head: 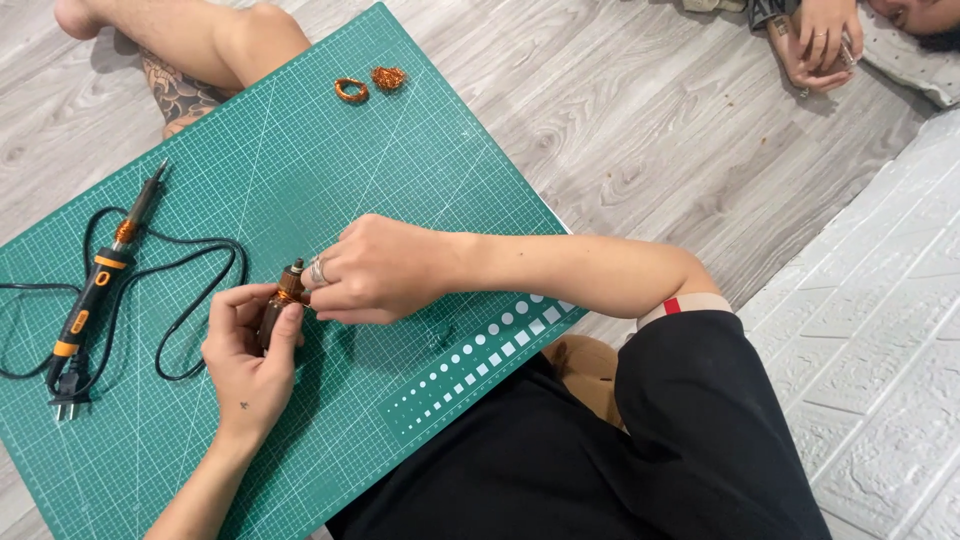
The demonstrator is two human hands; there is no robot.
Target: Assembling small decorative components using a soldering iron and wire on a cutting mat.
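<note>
The left hand (248, 350) is reaching up from the near edge of the green cutting mat (400, 180), which is lying on the wooden floor (650, 130), and its fingers are clenching around a small brown motor rotor (278, 305) with copper windings, holding it just above the middle of the mat. The right hand (372, 270) is coming in from the right side of the mat and touching the rotor's top end, its ringed fingers pinching at the copper part; what they are pinching is too small to tell. Left of the rotor, well apart from both hands, an orange and black soldering iron (100, 275) is lying on the mat with its black cord (190, 300) looping beside it. At the mat's far edge, two small coils of copper wire (368, 85) are resting near each other. Beyond the mat's far left corner, a bare leg (200, 45) is resting on the floor, and far to the right of the mat another person's hands (822, 45) are clasping something small.
</note>
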